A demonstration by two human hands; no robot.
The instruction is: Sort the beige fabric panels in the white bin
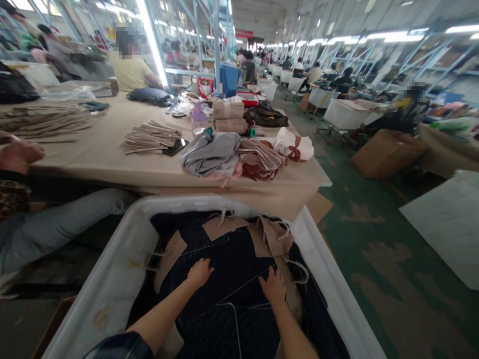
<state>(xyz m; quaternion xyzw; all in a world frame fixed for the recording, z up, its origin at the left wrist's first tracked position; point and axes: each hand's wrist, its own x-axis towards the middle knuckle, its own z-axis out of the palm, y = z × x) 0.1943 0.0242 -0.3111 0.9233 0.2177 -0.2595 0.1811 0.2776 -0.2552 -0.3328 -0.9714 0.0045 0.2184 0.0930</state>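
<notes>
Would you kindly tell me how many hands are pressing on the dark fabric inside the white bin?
2: the left hand rests on the dark fabric mid-bin; the right hand beside it, near tan pieces. None appears hidden.

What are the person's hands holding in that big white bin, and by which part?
Nothing is clearly held. The left hand and right hand both rest flat on the dark pinstriped fabric in the white bin, fingers not visibly closed around it.
</notes>
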